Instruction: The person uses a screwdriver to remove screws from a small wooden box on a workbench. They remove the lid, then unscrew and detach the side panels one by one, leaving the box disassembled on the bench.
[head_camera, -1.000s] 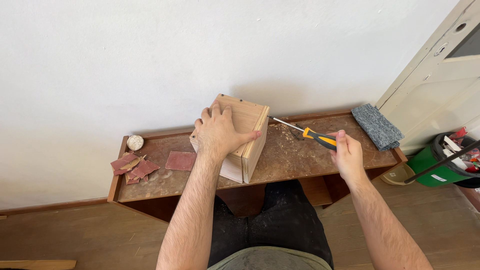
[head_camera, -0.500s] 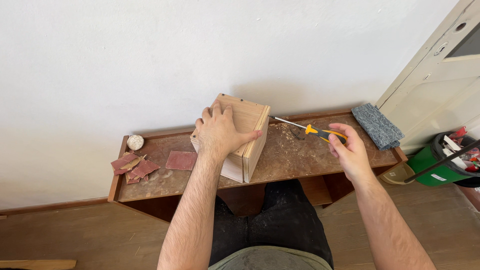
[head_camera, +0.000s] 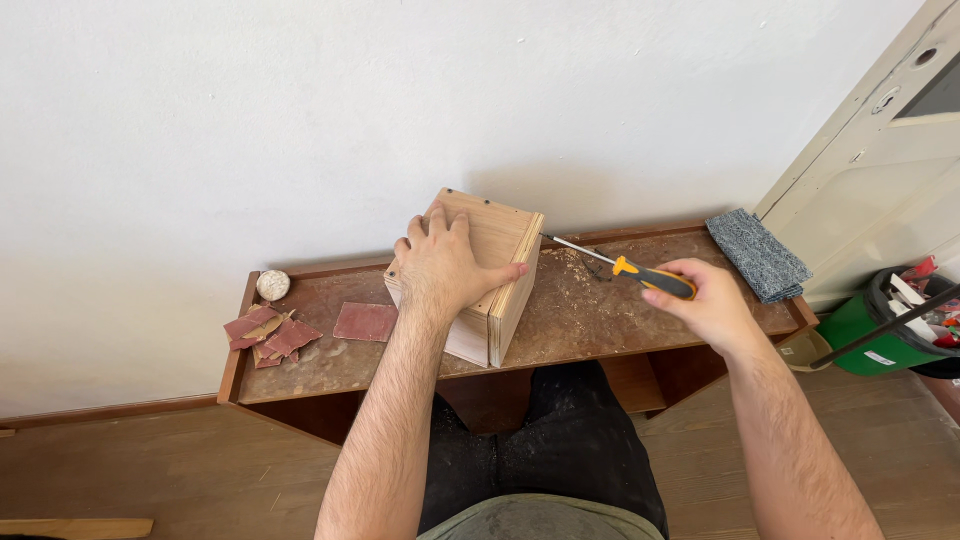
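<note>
A light plywood box stands on a low brown wooden bench against a white wall. My left hand lies flat on the box's top, its thumb hooked over the right edge. My right hand grips a screwdriver with a yellow and black handle. Its metal shaft points left, and the tip sits at the box's upper right corner.
Red-brown sandpaper scraps and one flat sheet lie on the bench's left part, by a small white roll. A grey cloth pad rests at the right end. A green bucket with tools stands on the floor at right.
My right hand has lifted the screwdriver and swung its tip left, up to the box's upper right corner. My left hand has stayed on the box.
</note>
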